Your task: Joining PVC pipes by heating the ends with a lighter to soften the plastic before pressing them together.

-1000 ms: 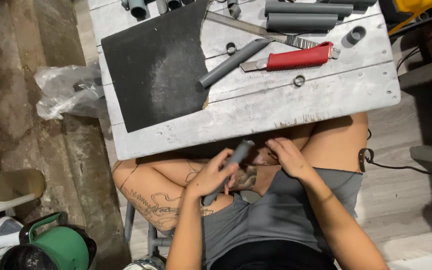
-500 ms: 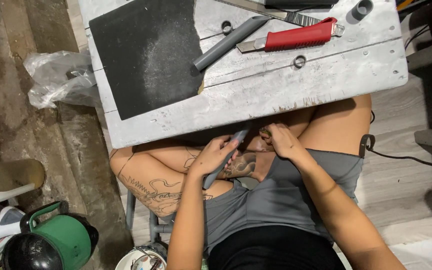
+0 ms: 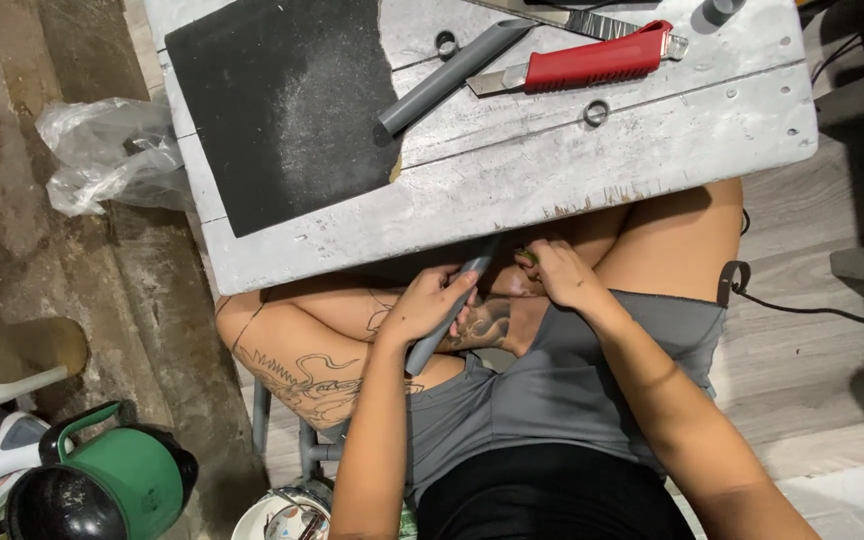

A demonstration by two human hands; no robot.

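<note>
Pipe axis: the grey pipe [image 3: 449, 312] runs diagonally, its upper end toward the bench edge at frame centre, its lower end toward the lap.
Left hand [image 3: 430, 305]: fingers wrapped around the pipe's middle.
Right hand [image 3: 562, 275]: fingertips pinched at the pipe's upper end; what they grip is hidden.
Count: one held pipe, one longer pipe [image 3: 452, 75] on the bench [image 3: 652, 150], one red utility knife [image 3: 592, 65], one black sanding sheet [image 3: 282, 100].

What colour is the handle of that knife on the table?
Red; the utility knife shows clearly in the head view.

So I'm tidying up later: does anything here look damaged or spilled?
Pale dust is scattered over the black sanding sheet, and the grey table has chipped paint along its near edge. Nothing else stands out.
</note>
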